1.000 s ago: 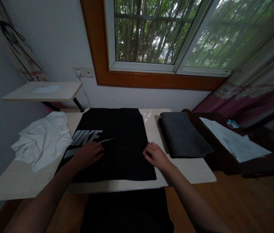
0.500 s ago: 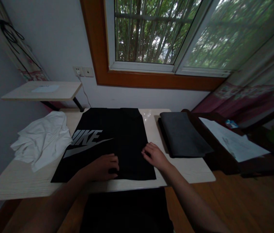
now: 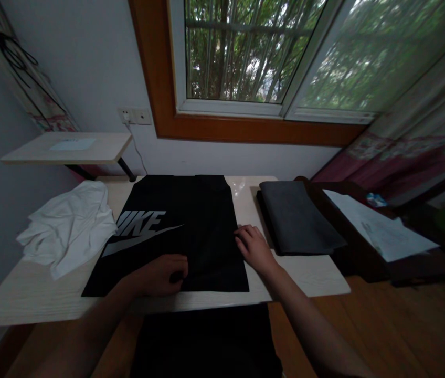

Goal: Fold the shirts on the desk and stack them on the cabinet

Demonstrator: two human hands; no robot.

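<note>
Spread on the table is a black shirt (image 3: 207,210), folded to a near-rectangle, with a grey NIKE print on its left part. My left hand (image 3: 163,274) rests low on the shirt near its front edge, fingers curled in and closed on the fabric; the fingertips are partly hidden. At the shirt's right edge, my right hand (image 3: 254,249) has its fingers slightly bent and apart, the tips touching or just over the edge. Left of the shirt lies a crumpled white cloth garment (image 3: 69,223), touching its side.
A folded dark grey cloth stack (image 3: 301,218) lies on the table's (image 3: 313,275) right side. A small raised shelf (image 3: 104,147) stands at the back left. Beyond the table on the right, papers (image 3: 380,226) lie on a dark surface. A window is behind.
My left hand has shifted slightly left, and the shirt's lower right corner has moved left too. My right hand has moved a little away from the front edge and to the right.
</note>
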